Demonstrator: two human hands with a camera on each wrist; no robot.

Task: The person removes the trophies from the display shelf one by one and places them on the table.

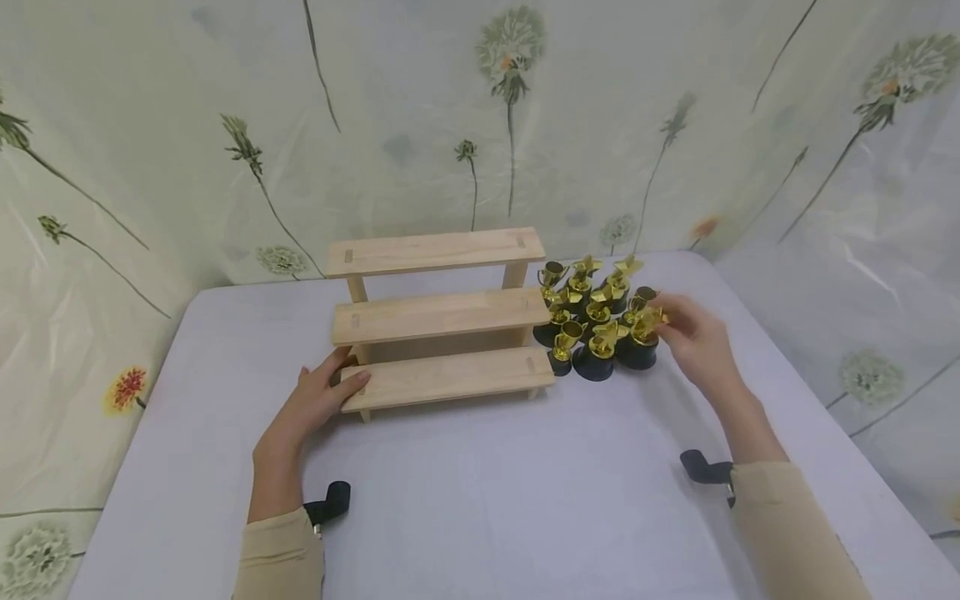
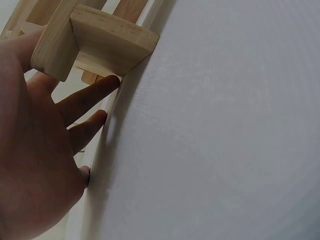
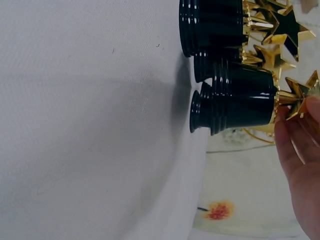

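Observation:
A three-step wooden display stand (image 1: 442, 315) stands on the table. At the left end of its lowest step my left hand (image 1: 318, 392) holds on, thumb on top; in the left wrist view, the other fingers (image 2: 90, 97) spread beside and below the wooden end (image 2: 107, 37). My right hand (image 1: 697, 337) pinches the gold star of a small trophy (image 1: 640, 346) with a black base, at the right edge of a cluster. In the right wrist view, thumb and fingers are at that star (image 3: 302, 97). Whether its base touches the table I cannot tell.
Several other small trophies, star-topped (image 1: 596, 354) and cup-shaped (image 1: 566, 342), crowd against the stand's right side. A white cloth covers the table (image 1: 480, 492). A flower-printed curtain (image 1: 420, 117) hangs behind and at both sides.

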